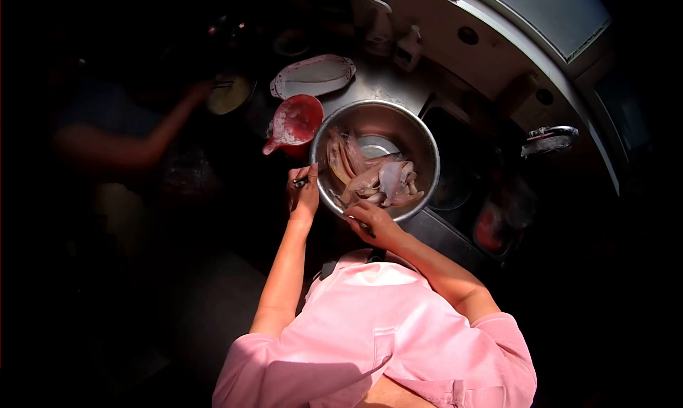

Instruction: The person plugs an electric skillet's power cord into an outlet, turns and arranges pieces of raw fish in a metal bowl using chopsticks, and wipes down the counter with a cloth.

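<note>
A wide metal bowl point(431, 134) holds pale pink raw pieces of meat or fish point(373, 177); their exact kind is unclear. At the bowl's left rim, my left hand point(304, 191) is closed, with a small dark object point(300, 182) showing between its fingers. My right hand point(377, 224) is at the near rim, fingers curled beside the raw pieces. A short dark handle-like piece point(367, 229) sticks out below those fingers. Whatever it belongs to is hidden by the hand.
Left of the bowl stands a red jug point(306, 113) with a pale coating inside. Behind it lies a white oval dish point(313, 77). Spray bottles point(408, 49) stand by the wall. At left, another person's arm point(160, 134) reaches toward a round yellowish bowl point(231, 96). A dark sink area point(452, 184) is at right.
</note>
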`<state>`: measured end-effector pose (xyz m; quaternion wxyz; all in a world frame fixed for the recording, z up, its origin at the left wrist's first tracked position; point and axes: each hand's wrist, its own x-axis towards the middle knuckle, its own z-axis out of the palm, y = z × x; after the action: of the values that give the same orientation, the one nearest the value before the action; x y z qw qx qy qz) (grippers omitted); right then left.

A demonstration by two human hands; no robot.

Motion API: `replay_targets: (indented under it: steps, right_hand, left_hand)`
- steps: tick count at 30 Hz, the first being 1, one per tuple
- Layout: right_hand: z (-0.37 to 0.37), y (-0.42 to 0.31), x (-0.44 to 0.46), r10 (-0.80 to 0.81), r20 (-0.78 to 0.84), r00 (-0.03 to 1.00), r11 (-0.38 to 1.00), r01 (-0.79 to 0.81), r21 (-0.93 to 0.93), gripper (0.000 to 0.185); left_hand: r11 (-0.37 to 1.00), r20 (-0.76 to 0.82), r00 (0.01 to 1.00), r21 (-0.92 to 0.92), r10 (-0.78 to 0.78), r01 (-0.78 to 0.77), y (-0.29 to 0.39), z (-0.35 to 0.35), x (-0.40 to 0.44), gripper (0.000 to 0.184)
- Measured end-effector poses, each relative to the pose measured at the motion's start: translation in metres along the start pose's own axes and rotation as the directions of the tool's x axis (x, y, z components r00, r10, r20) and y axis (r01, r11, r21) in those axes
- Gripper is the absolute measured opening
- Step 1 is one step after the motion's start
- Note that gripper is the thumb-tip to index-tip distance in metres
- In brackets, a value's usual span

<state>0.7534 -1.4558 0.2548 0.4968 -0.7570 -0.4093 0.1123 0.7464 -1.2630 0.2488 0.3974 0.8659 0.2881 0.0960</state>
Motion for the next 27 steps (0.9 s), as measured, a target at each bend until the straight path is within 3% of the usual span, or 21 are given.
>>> replay_targets:
  steps: [1,4,5,7,11,13,16,20,23,24,25,27]
  right_hand:
    - [0.001,0.003,0.001,-0.018,0.031,0.999,1.0,0.018,-0.008,0.015]
    - [0.009,0.009,0.003,-0.036,0.049,0.998,0.999,0.038,-0.035,0.018]
    - [0.01,0.01,0.003,-0.036,0.049,0.998,0.999,0.038,-0.033,0.018]
    - [0.013,0.012,0.002,-0.034,0.095,0.995,0.995,0.043,-0.09,0.017]
    - [0.023,0.027,0.003,-0.047,0.146,0.988,0.988,0.067,-0.139,0.016]
    - [0.028,0.034,0.005,0.024,0.154,0.988,0.957,0.021,-0.29,0.015]
    - [0.034,0.033,0.01,0.074,0.107,0.992,0.952,-0.039,-0.303,0.016]
    - [0.035,0.039,0.003,0.038,0.02,0.999,0.959,-0.031,-0.282,0.018]
    - [0.026,0.039,-0.001,0.039,0.006,0.999,0.964,-0.036,-0.262,0.023]
    - [0.023,0.037,0.001,0.107,0.041,0.993,0.959,-0.092,-0.267,0.031]
    - [0.022,0.036,0.003,0.172,0.076,0.982,0.951,-0.146,-0.273,0.041]
    - [0.022,0.036,0.006,0.145,0.083,0.986,0.958,-0.12,-0.26,0.04]
  left_hand:
    - [0.993,-0.018,0.994,0.044,0.106,-0.105,0.0,0.0,-0.001,0.039]
    - [0.978,-0.092,0.977,0.106,0.191,-0.181,-0.018,0.018,0.004,0.031]
    - [0.978,-0.092,0.977,0.107,0.191,-0.181,-0.029,0.025,0.01,0.031]
    - [0.936,-0.013,0.942,0.118,0.336,-0.332,-0.046,0.035,0.021,0.027]
    - [0.979,0.011,0.979,-0.005,0.203,-0.203,-0.033,0.035,0.022,0.026]
    - [0.936,-0.058,0.942,0.149,0.33,-0.319,-0.039,0.045,0.024,0.03]
    - [0.921,-0.1,0.926,0.188,0.364,-0.342,-0.042,0.051,0.026,0.029]
    - [0.917,-0.12,0.91,0.079,0.398,-0.391,-0.045,0.043,0.03,0.029]
    - [0.975,-0.116,0.969,-0.001,0.219,-0.22,-0.03,0.025,0.027,0.035]
    - [0.988,-0.088,0.985,-0.048,0.145,-0.15,-0.027,0.02,0.028,0.037]
    - [0.989,-0.056,0.987,-0.014,0.148,-0.149,-0.036,0.023,0.032,0.039]
    - [0.987,-0.048,0.989,-0.073,0.142,-0.145,-0.031,0.024,0.026,0.037]
